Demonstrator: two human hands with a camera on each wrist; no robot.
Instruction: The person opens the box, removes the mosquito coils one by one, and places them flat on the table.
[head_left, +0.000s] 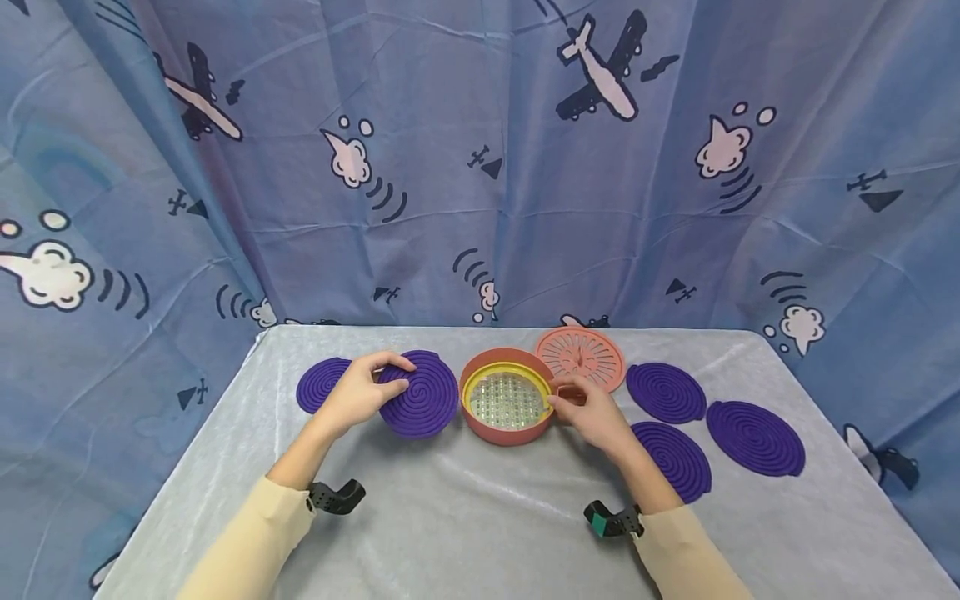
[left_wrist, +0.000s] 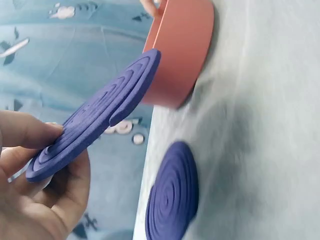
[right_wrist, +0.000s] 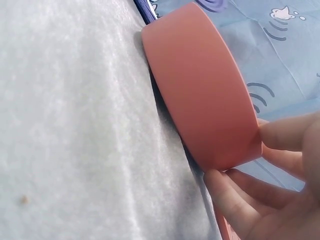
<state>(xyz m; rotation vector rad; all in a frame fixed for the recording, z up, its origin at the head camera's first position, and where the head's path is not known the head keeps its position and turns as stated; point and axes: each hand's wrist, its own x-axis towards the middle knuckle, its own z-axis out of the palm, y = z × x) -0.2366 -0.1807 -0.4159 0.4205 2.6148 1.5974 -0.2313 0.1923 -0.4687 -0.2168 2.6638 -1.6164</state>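
In the head view my left hand [head_left: 358, 393] pinches a purple mosquito coil [head_left: 422, 396] by its left edge, thumb on top and fingers beneath. The left wrist view shows this coil [left_wrist: 97, 117] tilted and raised above the table. Just right of it stands a round, coral-red mosquito coil box [head_left: 507, 436], uncovered, with a yellow inner ring [head_left: 469, 377] around a pale metallic mesh [head_left: 508, 402]. My right hand [head_left: 596, 415] grips the box's right side at the rim. In the right wrist view, fingertips press against the box's outer wall [right_wrist: 200, 90].
A slotted coral-red lid [head_left: 600, 354] lies behind the box. One purple coil [head_left: 318, 385] rests behind my left hand. Three more lie to the right: a rear coil [head_left: 666, 392], a near coil [head_left: 678, 462] and an outer coil [head_left: 755, 437]. A patterned blue curtain [head_left: 435, 167] hangs behind the table.
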